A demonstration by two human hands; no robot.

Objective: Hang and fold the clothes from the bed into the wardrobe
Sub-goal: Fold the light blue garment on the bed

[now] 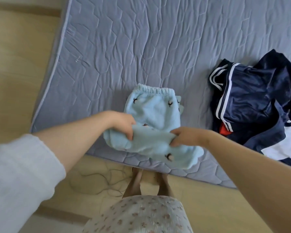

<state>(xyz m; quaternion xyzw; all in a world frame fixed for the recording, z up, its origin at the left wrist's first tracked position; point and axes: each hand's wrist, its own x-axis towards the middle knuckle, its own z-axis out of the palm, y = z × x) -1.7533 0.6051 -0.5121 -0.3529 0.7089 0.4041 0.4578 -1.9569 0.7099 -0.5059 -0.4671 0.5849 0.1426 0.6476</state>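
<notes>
Presently the pants (152,113) are gripped by left hand (123,125) and right hand (186,137) at lower centre; pulled unevenly, the fold could be skewed

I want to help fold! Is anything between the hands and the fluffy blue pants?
Nothing. The left hand and right hand both grip the blue pants on the bed. The navy clothes lie apart, to the right.
</notes>
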